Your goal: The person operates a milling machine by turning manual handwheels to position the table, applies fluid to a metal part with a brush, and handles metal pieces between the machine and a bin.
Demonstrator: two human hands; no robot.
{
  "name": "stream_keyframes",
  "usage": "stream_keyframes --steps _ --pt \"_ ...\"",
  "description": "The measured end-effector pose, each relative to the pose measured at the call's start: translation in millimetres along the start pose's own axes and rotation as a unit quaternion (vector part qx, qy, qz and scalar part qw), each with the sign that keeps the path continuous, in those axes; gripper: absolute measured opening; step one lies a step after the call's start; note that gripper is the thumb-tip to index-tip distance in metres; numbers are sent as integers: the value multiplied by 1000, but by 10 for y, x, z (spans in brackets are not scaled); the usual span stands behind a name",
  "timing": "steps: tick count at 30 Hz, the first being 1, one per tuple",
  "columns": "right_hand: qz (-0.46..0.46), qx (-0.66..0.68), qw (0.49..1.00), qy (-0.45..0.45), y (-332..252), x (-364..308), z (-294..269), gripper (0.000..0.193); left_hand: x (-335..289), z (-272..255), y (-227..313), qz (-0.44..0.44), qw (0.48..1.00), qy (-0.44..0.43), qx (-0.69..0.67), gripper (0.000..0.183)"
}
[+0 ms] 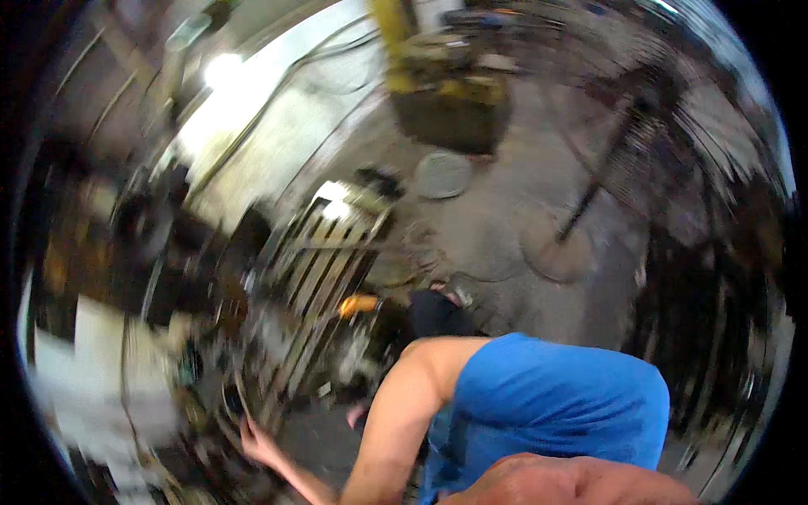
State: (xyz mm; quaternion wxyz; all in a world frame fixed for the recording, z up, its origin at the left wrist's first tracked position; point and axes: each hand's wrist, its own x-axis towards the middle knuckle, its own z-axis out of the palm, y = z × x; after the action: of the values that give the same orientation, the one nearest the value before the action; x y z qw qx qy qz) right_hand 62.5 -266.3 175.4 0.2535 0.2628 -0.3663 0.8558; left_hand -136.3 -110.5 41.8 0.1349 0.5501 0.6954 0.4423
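Low at the left, my left hand (258, 440) reaches in among dark machine parts, its forearm rising from the lower edge. Motion smears the fingers, so their grip does not show. A small dark round part (233, 397) lies right by the fingertips; whether they touch it I cannot tell. My right arm (406, 396) is bent in a blue sleeve (560, 400) and runs down past the lower edge, hiding its hand. Beyond the left hand stands a slatted metal rack (332, 252) with a yellow-orange object (358, 305) at its near end.
Dark machinery (156, 219) fills the left side beside a pale wall (261, 126). A yellow machine (450, 109) stands at the back, with a round grey lid (443, 174) on the floor. A pedestal fan's round base (557, 250) stands at right.
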Motion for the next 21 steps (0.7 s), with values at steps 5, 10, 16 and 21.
stream_keyframes --steps 5,10,16,21 --pt "98 70 992 34 -524 -835 -349 55 319 477 19 81 996 10 -17 36" --pt "43 -193 912 359 -545 -2121 -686 87 535 419 -99 131 973 79 170 23" --pt "-14 -220 836 502 -762 -2724 -531 54 742 681 -66 158 936 96 299 19" --pt "49 -314 757 570 -952 -3203 -953 35 706 735 -72 161 921 27 354 20"
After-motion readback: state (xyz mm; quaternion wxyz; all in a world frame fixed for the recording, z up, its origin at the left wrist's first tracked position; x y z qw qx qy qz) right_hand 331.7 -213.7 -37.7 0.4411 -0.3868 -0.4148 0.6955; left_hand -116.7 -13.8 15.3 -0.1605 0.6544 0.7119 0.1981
